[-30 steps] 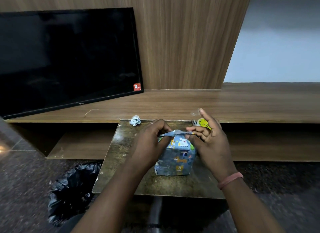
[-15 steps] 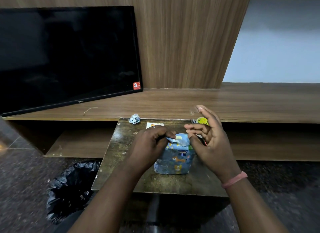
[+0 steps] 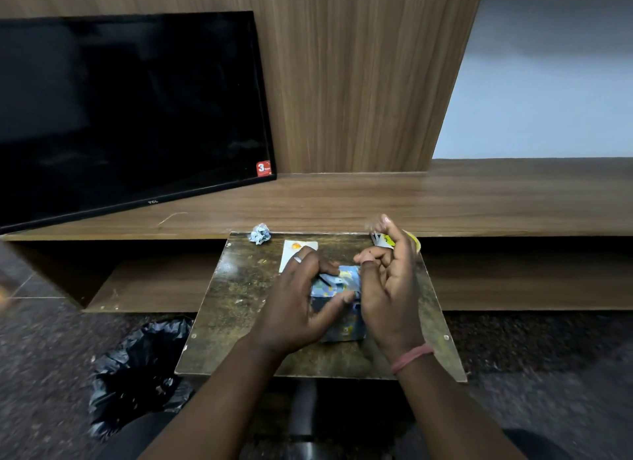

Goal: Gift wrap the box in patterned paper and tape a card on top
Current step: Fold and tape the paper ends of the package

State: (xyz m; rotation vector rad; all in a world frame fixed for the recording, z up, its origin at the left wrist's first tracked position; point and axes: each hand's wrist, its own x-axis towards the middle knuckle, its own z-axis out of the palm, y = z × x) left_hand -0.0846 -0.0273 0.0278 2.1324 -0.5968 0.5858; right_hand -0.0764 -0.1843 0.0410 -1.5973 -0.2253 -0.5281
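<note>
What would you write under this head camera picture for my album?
Left hand presses down the patterned paper on the box while the right hand hovers beside it; the card waits behind.

Small worn table (image 3: 239,309) carries wrapped box (image 3: 342,326), white card (image 3: 291,250), crumpled paper ball (image 3: 259,233). Yellow tape roll (image 3: 412,242) at far right corner.

Blue cartoon-patterned box (image 3: 342,290), white card (image 3: 294,250), black bin bag (image 3: 137,374).

Dim indoor light; the brightest patch is the pale wall right of the television (image 3: 130,110). Edges bow and smear; raised fingertips blur.
</note>
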